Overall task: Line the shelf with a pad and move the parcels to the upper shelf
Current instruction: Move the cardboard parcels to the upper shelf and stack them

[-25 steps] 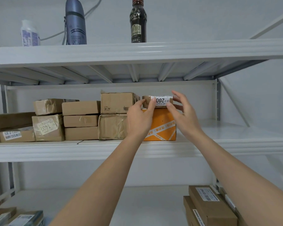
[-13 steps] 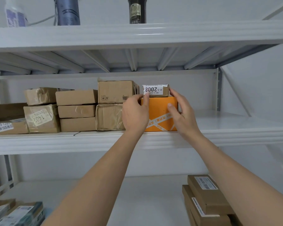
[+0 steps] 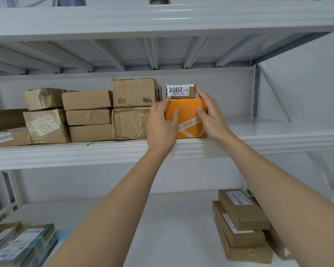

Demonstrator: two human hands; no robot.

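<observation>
Most parcels already stacked on the upper shelf [image 3: 278, 139]; brown boxes [image 3: 241, 224] at right and more at left remain on the lower shelf [image 3: 162, 218]. No pad visible. Left hand [image 3: 162, 124] and right hand [image 3: 208, 114], arms extended upward, press the sides of the orange parcel [image 3: 187, 114], small labelled parcel [image 3: 179, 91] on top.

Single head view, close, facing forward, slightly upward at shelf [image 3: 162, 151].
</observation>
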